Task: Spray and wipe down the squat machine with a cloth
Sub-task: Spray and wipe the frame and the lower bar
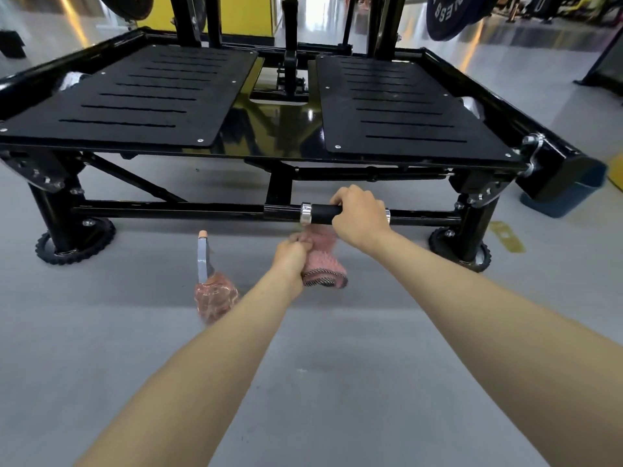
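The black squat machine stands ahead with two slotted foot plates. Low on its front runs a bar with a black handle grip between silver collars. My right hand is curled round the right end of that grip. Just below it, my left hand grips a pink cloth that hangs down beneath the handle. A clear pink spray bottle stands on the floor to the left of my left hand, apart from it.
Grey floor spreads in front of the machine. A blue bin sits at the machine's right corner. Toothed round feet carry the front legs. A dark weight plate hangs at the back right.
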